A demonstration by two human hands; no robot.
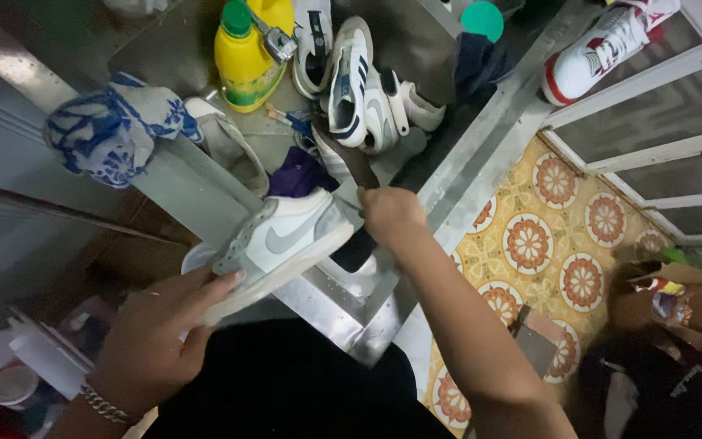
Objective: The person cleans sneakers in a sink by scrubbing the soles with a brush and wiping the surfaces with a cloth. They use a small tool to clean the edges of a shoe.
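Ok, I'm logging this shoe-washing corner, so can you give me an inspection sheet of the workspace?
Surface: metal sink, wet near its front corner.
Job's things: grey-and-white sneaker held over the sink; left hand grips its sole end, right hand is at its heel, fingers hidden.
Clutter: more sneakers piled in the sink, yellow bottle with green cap, small brush, purple cloth, blue-and-white cloth on the ledge.
Grippers: both hands are on the sneaker.
Cables: nothing seen.
Surroundings: patterned floor tiles, red-and-white sneaker on a white frame, a seated person at lower right.
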